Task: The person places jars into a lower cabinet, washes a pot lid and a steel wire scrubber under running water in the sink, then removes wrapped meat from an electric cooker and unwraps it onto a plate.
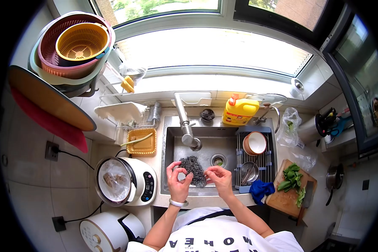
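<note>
Over the front of the steel sink [169,147], a fluffy dark grey scouring pad [192,169] hangs between both hands. My left hand [179,183] grips its left edge between thumb and fingers; a pale bangle is on that wrist. On the other side, my right hand [219,179] is pinched at the pad's right edge. Just behind the pad is the grey faucet [185,122], its spout pointing down into the basin. The drain [218,161] shows to the right of the pad.
Bowls [255,143] stand in a rack at the sink's right. A yellow detergent jug [240,111] stands behind. A blue cloth [261,191] lies near a cutting board [276,200] with greens and a knife. At left are a white cooker [145,180] and a yellow basket [141,147].
</note>
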The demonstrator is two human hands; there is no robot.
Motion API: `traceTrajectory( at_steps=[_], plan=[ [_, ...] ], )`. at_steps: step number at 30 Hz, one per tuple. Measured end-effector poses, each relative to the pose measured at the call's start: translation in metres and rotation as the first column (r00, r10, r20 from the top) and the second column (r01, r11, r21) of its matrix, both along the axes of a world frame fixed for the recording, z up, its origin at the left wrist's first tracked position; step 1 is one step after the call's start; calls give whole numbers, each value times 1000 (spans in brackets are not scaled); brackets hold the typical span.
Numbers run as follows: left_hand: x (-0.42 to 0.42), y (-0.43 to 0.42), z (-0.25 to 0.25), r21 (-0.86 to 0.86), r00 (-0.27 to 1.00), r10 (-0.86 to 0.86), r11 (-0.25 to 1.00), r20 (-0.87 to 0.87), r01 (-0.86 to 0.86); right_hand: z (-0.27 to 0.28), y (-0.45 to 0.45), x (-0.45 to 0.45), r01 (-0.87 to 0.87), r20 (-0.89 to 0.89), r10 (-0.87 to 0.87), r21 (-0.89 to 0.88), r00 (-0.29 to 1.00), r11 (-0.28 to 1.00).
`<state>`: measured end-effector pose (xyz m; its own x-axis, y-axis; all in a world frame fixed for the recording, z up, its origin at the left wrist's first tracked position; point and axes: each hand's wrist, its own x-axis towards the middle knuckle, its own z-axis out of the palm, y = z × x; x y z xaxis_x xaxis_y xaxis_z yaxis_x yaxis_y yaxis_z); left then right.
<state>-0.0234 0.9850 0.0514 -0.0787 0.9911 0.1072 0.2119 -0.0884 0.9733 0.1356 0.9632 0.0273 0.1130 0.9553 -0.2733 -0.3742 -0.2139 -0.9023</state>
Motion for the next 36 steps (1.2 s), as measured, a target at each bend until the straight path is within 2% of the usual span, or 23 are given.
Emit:
traceTrajectory(
  at_steps=[2,4,8,11,14,15,17,19,20,21,22,23,25,26,27,29,31,33,36],
  plan=[
    [1,2,-2,5,1000,-4,1000,-6,4,-1,0,2,6,-16,-6,-7,1000,1000],
    [3,3,-3,62,994,2,998,-112,5,-2,1,3,36,-5,-36,-15,999,999],
    [6,7,-1,35,994,3,999,-108,1,-7,4,10,34,36,-34,-16,999,999],
    [6,10,-3,72,982,-1,997,-188,15,-15,7,17,58,64,-58,4,996,998],
    [4,15,-8,38,995,18,999,-98,-15,-28,16,34,108,306,-99,-14,947,994],
    [3,16,-9,51,992,15,999,-127,-9,-36,20,42,110,305,-100,-16,947,994],
    [-2,19,-18,65,988,7,998,-155,3,-57,27,53,4,595,51,-91,802,996],
    [-10,23,-50,152,947,29,988,-319,20,-83,37,53,-1,646,62,-93,761,996],
    [-12,25,-68,151,947,28,988,-320,21,-88,46,48,-14,696,7,4,718,1000],
    [-14,27,-87,76,971,28,997,-238,-10,-91,57,43,-33,738,-53,101,673,994],
    [-14,30,-95,-2,987,33,999,-156,-34,-89,73,40,-57,715,-20,84,699,995],
    [-14,31,-103,-2,987,31,999,-158,-32,-86,94,37,-82,691,13,68,723,994],
    [-11,37,-110,-276,967,83,961,241,-14,-79,137,27,-97,713,-56,171,699,980],
    [-12,40,-121,-301,949,96,954,301,-1,-88,161,23,-110,725,-121,263,678,959],
    [-12,44,-128,-299,950,97,954,295,-4,-100,183,18,-125,729,-188,352,658,928],
    [-10,52,-137,-411,913,170,912,371,-3,-108,215,8,-153,758,-241,408,605,900],
    [-9,58,-141,-439,917,194,898,349,-23,-112,232,5,-244,760,-29,244,649,938],
    [-10,64,-150,-506,925,215,862,314,-29,-111,229,3,-286,773,38,187,633,940],
    [-9,75,-167,-517,928,207,856,310,-18,-104,223,4,-350,767,163,85,620,933]
  ],
)
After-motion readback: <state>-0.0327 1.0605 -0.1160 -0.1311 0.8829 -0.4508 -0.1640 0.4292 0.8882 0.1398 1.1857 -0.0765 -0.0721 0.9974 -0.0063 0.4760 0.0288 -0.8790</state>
